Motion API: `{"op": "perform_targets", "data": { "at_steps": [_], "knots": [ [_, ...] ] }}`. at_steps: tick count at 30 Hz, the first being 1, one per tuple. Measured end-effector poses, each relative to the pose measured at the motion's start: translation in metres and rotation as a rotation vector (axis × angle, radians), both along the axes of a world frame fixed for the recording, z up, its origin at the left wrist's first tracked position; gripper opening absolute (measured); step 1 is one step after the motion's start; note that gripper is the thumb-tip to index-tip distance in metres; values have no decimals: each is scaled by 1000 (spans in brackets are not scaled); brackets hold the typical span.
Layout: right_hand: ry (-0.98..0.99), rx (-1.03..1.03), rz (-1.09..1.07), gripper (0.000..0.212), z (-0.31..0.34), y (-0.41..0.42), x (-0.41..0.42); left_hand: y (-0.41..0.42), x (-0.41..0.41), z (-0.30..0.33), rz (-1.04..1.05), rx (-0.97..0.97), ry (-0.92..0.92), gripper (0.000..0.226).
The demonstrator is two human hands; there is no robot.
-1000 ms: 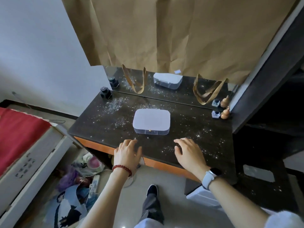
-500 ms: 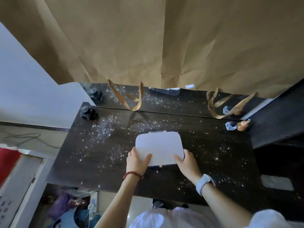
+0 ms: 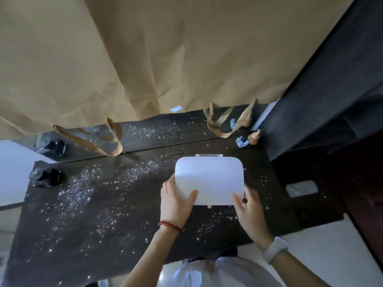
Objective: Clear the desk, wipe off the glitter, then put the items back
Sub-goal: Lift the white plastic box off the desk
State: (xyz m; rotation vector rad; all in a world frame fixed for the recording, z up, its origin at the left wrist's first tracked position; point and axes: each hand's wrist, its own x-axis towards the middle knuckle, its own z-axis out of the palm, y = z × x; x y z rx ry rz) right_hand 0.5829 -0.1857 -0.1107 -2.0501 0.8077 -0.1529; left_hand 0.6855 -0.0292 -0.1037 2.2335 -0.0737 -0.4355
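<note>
A white rounded box (image 3: 209,178) with a clear base sits on the dark desk (image 3: 87,228), right of its middle. My left hand (image 3: 176,200) grips the box's near left corner, thumb lying on the lid. My right hand (image 3: 249,206) grips the near right corner, thumb on the lid too. Silver glitter (image 3: 83,191) is scattered over most of the desk top, thickest on the left half. A black faceted bottle (image 3: 46,177) stands at the far left. A small clear bottle (image 3: 241,141) and a tan gourd figure (image 3: 254,137) stand at the far right, by the mirror.
A mirror strip (image 3: 157,133) runs along the back of the desk, under hanging brown paper (image 3: 165,59) with two ribbon loops (image 3: 99,141). A dark cabinet side (image 3: 331,90) bounds the desk on the right. The desk's near edge is by my body.
I have leaned in over the desk. Both hands moved from the front edge of the desk onto the white box and now hold its near corners; the box appears shifted right.
</note>
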Motion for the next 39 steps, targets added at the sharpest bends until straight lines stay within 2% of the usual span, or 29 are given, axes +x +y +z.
{"op": "perform_targets", "data": {
  "at_steps": [7, 12, 16, 19, 21, 26, 31, 39],
  "knots": [
    [-36, 59, -279, 37, -5, -85, -87, -111, -55, 6, -225, -40, -6, 75],
    [-81, 93, -314, 38, -6, -165, -137, -190, -108, 6, -280, -42, -36, 77],
    [-145, 110, -245, 36, 5, -240, -156, -256, -138, 15, -246, -101, -73, 75],
    [-195, 85, -207, 34, 9, -295, -146, -303, -134, 26, -212, -122, -100, 74],
    [-206, 42, -185, 40, 10, -325, -128, -331, -122, 35, -167, -130, -130, 72],
    [-238, -3, -165, 42, 15, -368, -72, -373, -90, 38, -87, -80, -130, 70],
    [-179, 20, -142, 39, 7, -384, -52, -391, -74, 26, -85, -14, -102, 71],
    [-166, -116, -90, 58, 10, -389, -39, -413, -71, 23, -45, -112, -77, 69]
  ]
}}
